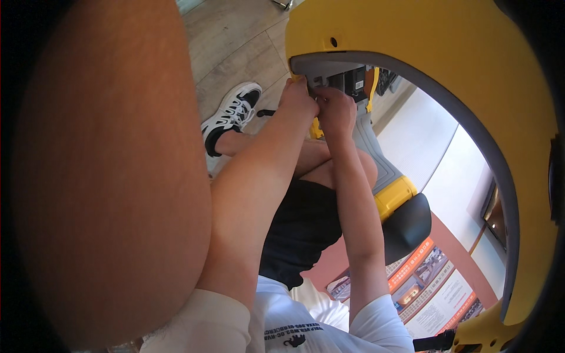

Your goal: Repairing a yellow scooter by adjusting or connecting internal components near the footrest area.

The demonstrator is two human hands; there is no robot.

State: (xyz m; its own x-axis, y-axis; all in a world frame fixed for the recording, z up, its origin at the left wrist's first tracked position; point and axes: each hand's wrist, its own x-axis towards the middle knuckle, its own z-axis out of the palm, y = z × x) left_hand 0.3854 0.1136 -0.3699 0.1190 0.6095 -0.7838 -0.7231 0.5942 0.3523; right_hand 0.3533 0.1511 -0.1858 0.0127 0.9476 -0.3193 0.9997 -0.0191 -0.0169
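Note:
My left hand [299,96] is closed at the lower left end of a big curved yellow shell [376,29] with a grey inner rim [406,70]. Its fingers point away from me and whatever they grip is hidden. Right beside it, my right hand [338,109] is closed, fingers bent toward the left one, at the end of the grey rim. What it pinches is too small and covered to name. Just beyond the hands, inside the shell's opening, sits a black box-like part [355,82] with a small white label, beside a yellow upright piece [373,88].
A blurred bare limb [112,176] fills the left side, very close. Below the hands are my bent knees and a white-and-black sneaker [235,109] on the wood-look floor [235,35]. A grey and yellow body part [394,194] with a black rounded end and a printed poster [424,288] lie right.

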